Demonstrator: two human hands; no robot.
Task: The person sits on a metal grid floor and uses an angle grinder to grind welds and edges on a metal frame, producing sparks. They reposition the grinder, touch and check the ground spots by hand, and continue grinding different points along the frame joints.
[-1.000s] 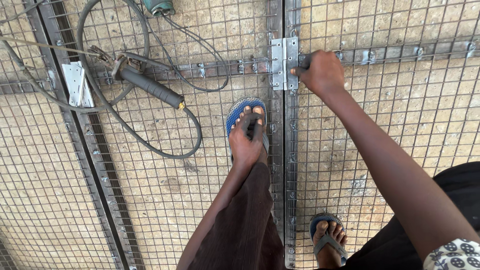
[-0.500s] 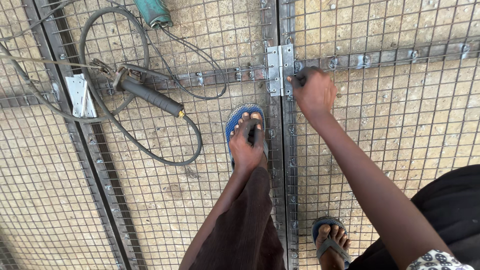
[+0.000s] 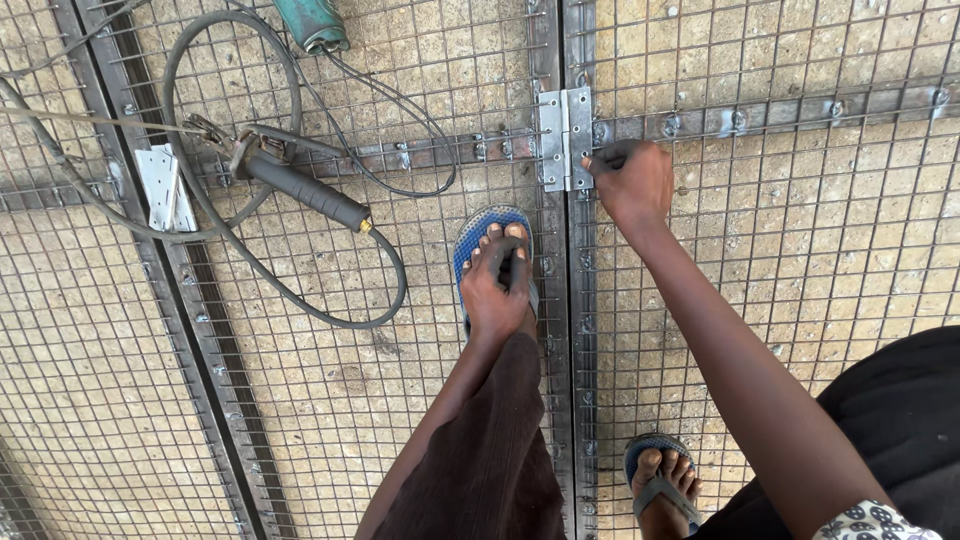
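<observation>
Right hand (image 3: 633, 183): fingers curled together round a small dark tool, seemingly a marker or punch, tip set at the right leaf of the metal hinge (image 3: 565, 138).
Hinge: on the flat bar bridging two wire-mesh panels (image 3: 800, 250), near their upper edge.
Left hand: out of view.
Welding electrode holder (image 3: 300, 190) with cable: upper left mesh.
Blue sandal (image 3: 480, 235): below the hinge.
</observation>
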